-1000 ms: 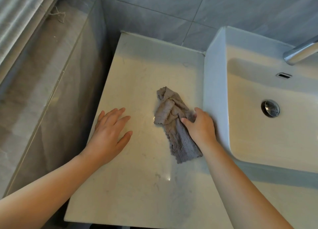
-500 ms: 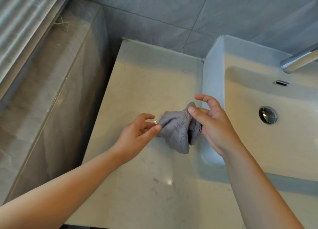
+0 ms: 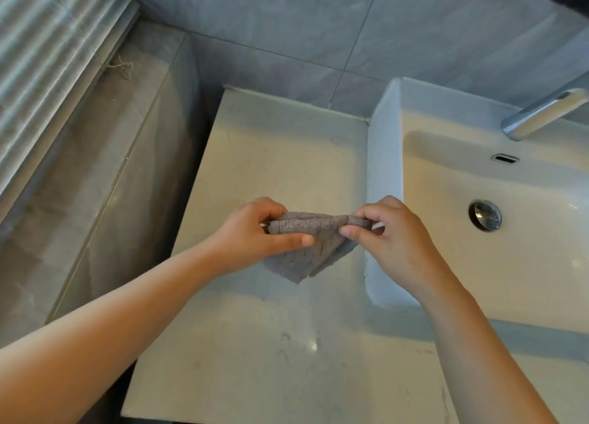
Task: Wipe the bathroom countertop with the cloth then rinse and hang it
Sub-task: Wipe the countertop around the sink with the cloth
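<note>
A small grey cloth hangs in the air above the pale stone countertop, stretched between both hands. My left hand pinches its left top edge. My right hand pinches the right top edge, close to the left wall of the white basin. The cloth's lower corner droops down toward the counter. The counter shows faint marks near its front.
The white rectangular basin has a chrome drain plug and an overflow slot. A chrome tap spout reaches in from the right. Grey tiled wall stands behind. A lower grey stone ledge runs along the left.
The cloth lay on the counter under my right hand, with my left hand flat beside it. Both hands have since lifted it and pulled it out between them.
</note>
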